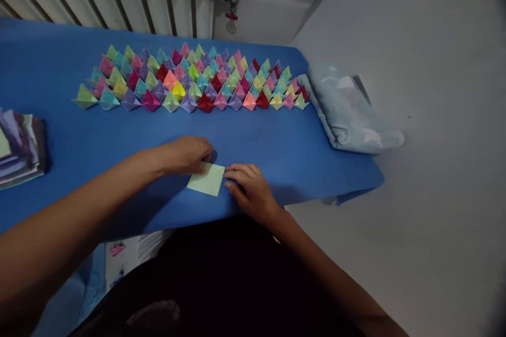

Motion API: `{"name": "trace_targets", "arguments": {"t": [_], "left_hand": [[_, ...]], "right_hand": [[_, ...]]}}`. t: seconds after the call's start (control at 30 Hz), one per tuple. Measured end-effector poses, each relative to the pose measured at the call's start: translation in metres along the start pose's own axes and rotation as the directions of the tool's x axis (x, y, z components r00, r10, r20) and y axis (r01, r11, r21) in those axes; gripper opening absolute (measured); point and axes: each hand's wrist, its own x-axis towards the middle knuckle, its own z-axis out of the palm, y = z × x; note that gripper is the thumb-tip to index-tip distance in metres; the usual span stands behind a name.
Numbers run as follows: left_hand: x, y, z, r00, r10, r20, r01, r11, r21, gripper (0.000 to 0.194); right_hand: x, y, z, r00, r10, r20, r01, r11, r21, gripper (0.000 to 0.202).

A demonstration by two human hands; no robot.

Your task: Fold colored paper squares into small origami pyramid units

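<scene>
A small pale green paper square (207, 180) lies on the blue-covered table, near its front edge. My left hand (190, 155) is at the upper left edge of the paper, fingers curled and closed on it; the fingertips are partly hidden. To the right, my right hand (253, 189) rests with its fingers stretched out and the thumb apart from them. Its fingertips touch or nearly touch the paper's right corner. Beyond both hands stand several rows of folded paper boats (188, 103) in many colours.
A stack of coloured paper (23, 150) lies at the left on the blue table cover (269, 142). A folded grey-blue blanket (348, 110) sits at the right end, by the white wall. Behind the table are a radiator (130, 5) and a pipe with a red valve handle (232, 16).
</scene>
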Motion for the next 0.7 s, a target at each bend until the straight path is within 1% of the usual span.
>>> {"name": "trace_targets", "arguments": {"t": [0.07, 0.13, 0.17, 0.23, 0.3, 0.37, 0.43, 0.47, 0.5, 0.53, 0.57, 0.6, 0.63, 0.67, 0.7], "left_hand": [[0.000, 0.001, 0.001, 0.998, -0.052, 0.034, 0.052, 0.999, -0.012, 0.019], [-0.002, 0.002, 0.002, 0.988, -0.141, 0.060, 0.143, 0.989, -0.044, 0.027], [-0.004, 0.003, 0.003, 0.980, -0.188, 0.067, 0.191, 0.980, -0.054, 0.028], [-0.008, 0.004, 0.003, 0.963, -0.258, 0.075, 0.263, 0.963, -0.057, 0.020], [-0.014, 0.006, 0.003, 0.955, -0.283, 0.088, 0.290, 0.955, -0.066, 0.011], [-0.021, 0.006, 0.003, 0.950, -0.290, 0.115, 0.301, 0.949, -0.089, 0.011], [-0.030, 0.005, 0.002, 0.940, -0.313, 0.134, 0.335, 0.919, -0.206, 0.015], [-0.035, 0.004, 0.002, 0.932, -0.336, 0.135, 0.362, 0.876, -0.318, 0.018], [-0.041, 0.004, 0.002, 0.921, -0.365, 0.136, 0.385, 0.800, -0.460, 0.021], [-0.046, 0.003, 0.003, 0.907, -0.400, 0.132, 0.392, 0.690, -0.608, 0.024], [-0.052, 0.004, 0.004, 0.893, -0.430, 0.131, 0.377, 0.558, -0.739, 0.026], [-0.056, 0.007, 0.005, 0.883, -0.453, 0.125, 0.341, 0.434, -0.834, 0.028], [-0.060, 0.010, 0.007, 0.868, -0.485, 0.104, 0.292, 0.332, -0.897, 0.029], [-0.063, 0.015, 0.009, 0.854, -0.514, 0.080, 0.240, 0.252, -0.938, 0.030], [-0.065, 0.021, 0.011, 0.838, -0.543, 0.056, 0.188, 0.191, -0.963, 0.031]], "right_hand": [[0.000, -0.001, -0.001, 1.000, 0.006, -0.001, -0.006, 1.000, 0.000, 0.022], [0.001, -0.002, -0.002, 1.000, 0.021, 0.010, -0.021, 1.000, -0.007, 0.021], [0.001, -0.003, -0.002, 1.000, 0.028, 0.014, -0.028, 1.000, -0.008, 0.021], [0.002, -0.004, -0.002, 0.999, 0.039, 0.015, -0.039, 0.999, -0.004, 0.021], [0.002, -0.003, -0.001, 0.999, 0.050, 0.010, -0.050, 0.999, 0.003, 0.021], [0.001, -0.002, 0.000, 0.998, 0.055, -0.006, -0.054, 0.998, 0.023, 0.021], [0.000, -0.002, 0.001, 0.998, 0.053, -0.045, -0.049, 0.995, 0.085, 0.021], [-0.001, -0.002, 0.000, 0.995, 0.066, -0.076, -0.055, 0.989, 0.137, 0.020], [-0.001, -0.004, -0.001, 0.989, 0.101, -0.110, -0.078, 0.977, 0.199, 0.020], [0.000, -0.007, -0.002, 0.976, 0.165, -0.139, -0.124, 0.955, 0.270, 0.019], [0.001, -0.010, -0.004, 0.956, 0.254, -0.145, -0.192, 0.919, 0.346, 0.019], [0.003, -0.015, -0.007, 0.929, 0.351, -0.121, -0.272, 0.866, 0.419, 0.018], [0.006, -0.019, -0.009, 0.898, 0.435, -0.065, -0.353, 0.800, 0.485, 0.019], [0.010, -0.024, -0.011, 0.873, 0.488, 0.018, -0.420, 0.731, 0.537, 0.021], [0.014, -0.029, -0.013, 0.857, 0.506, 0.099, -0.464, 0.672, 0.577, 0.023]]}}
